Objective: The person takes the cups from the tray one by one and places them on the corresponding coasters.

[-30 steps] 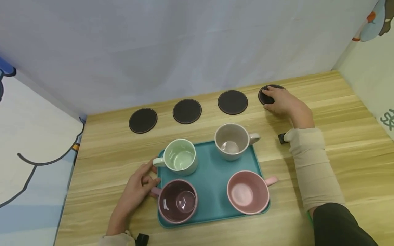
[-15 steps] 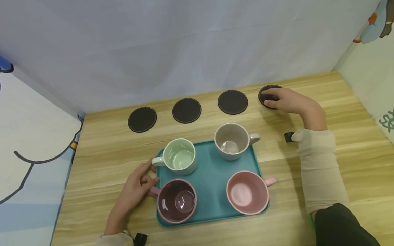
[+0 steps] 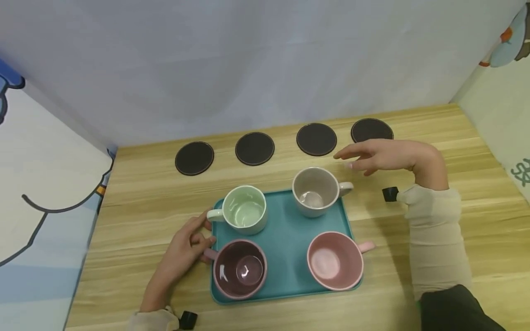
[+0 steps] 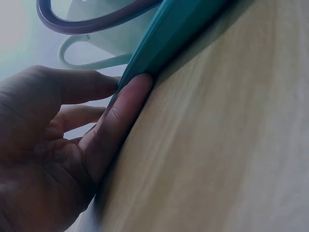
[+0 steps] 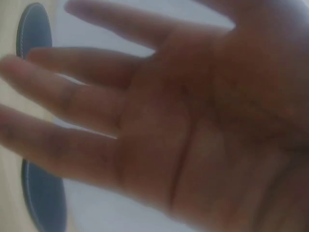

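Head view, near to far: 1 teal tray [image 3: 285, 257], long axis left to right, its left edge pinched by the fingers of the left hand [image 3: 180, 253], bearing 1 purple mug [image 3: 240, 271] and 1 pink mug [image 3: 334, 261] in the near row, 1 green mug [image 3: 245, 209] and 1 grey mug [image 3: 315, 191] in the far row. Right hand [image 3: 387, 155], the nearer hand to the grey mug, above the counter [image 3: 145, 197], fingers loosely spread, holding nothing; grey mug to their left and nearer the person, handle pointing right. Beyond, 4 round black coasters [image 3: 317, 139] in a row before the pale backdrop [image 3: 227, 69].
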Available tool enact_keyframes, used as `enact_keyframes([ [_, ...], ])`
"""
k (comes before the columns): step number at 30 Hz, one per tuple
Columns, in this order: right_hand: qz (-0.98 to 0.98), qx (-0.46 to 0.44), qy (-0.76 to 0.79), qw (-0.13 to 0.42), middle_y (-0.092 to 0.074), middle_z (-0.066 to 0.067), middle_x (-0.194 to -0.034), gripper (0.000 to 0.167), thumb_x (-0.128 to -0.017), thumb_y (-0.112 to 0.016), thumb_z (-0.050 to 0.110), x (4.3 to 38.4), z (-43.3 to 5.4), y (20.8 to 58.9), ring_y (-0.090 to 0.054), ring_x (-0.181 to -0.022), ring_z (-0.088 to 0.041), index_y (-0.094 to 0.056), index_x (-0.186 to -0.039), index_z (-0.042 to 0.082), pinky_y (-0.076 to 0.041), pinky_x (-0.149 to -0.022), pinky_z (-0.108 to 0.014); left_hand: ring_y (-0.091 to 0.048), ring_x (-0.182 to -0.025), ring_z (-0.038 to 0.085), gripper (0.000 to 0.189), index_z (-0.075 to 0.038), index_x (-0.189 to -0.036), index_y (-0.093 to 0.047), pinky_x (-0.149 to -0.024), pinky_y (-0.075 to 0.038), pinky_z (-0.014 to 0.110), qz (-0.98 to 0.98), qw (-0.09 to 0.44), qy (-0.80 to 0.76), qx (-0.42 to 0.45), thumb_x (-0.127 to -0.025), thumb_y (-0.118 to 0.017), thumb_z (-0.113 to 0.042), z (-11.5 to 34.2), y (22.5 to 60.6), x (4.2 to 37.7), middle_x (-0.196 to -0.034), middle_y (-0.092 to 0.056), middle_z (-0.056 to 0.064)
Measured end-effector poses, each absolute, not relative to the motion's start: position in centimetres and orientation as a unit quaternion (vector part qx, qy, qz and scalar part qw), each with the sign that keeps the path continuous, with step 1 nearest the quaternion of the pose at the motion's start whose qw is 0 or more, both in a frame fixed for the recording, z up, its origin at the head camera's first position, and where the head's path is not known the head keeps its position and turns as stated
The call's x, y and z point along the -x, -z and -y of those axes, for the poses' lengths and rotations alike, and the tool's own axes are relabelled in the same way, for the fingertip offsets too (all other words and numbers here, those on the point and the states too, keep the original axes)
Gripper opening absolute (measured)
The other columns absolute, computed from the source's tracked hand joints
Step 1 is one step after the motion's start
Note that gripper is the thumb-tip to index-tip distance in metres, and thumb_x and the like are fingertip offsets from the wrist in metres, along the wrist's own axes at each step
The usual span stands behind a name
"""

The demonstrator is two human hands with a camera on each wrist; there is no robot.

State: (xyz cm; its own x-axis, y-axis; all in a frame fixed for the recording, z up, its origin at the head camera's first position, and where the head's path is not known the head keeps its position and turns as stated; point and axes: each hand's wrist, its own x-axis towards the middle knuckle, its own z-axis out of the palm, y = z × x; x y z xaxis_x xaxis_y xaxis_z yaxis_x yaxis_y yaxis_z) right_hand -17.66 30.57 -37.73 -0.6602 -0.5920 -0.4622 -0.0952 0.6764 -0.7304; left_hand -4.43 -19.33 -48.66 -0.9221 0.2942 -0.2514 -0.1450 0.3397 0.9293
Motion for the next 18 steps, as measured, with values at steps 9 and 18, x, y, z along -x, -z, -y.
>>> enact_keyframes([
  [9,-0.794,0.192,0.364,0.447,-0.059,-0.012,-0.146,0.043,-0.106,-0.061,0.034,17.2,-29.9,38.5,-0.063,-0.128,-0.029,-0.059,-0.144,0.015,-0.067,-0.094,-0.040,-0.061,-0.067,0.004,0.074,-0.008,-0.163,-0.033,-0.058,-0.068,0.036,-0.791,0.199,-0.577,-0.039,-0.098,-0.064,0.004,18.8,48.6,4.6,-0.131,-0.047,0.023],
  [18,-0.766,0.202,0.379,0.479,-0.071,-0.014,-0.128,0.026,-0.106,-0.062,0.029,17.4,-29.8,39.1,-0.073,-0.116,-0.032,-0.071,-0.125,0.013,-0.067,-0.091,-0.039,-0.062,-0.069,0.004,0.073,-0.010,-0.164,-0.033,-0.058,-0.068,0.037,-0.789,0.200,-0.580,-0.042,-0.099,-0.064,0.003,18.7,48.7,4.6,-0.130,-0.047,0.022],
])
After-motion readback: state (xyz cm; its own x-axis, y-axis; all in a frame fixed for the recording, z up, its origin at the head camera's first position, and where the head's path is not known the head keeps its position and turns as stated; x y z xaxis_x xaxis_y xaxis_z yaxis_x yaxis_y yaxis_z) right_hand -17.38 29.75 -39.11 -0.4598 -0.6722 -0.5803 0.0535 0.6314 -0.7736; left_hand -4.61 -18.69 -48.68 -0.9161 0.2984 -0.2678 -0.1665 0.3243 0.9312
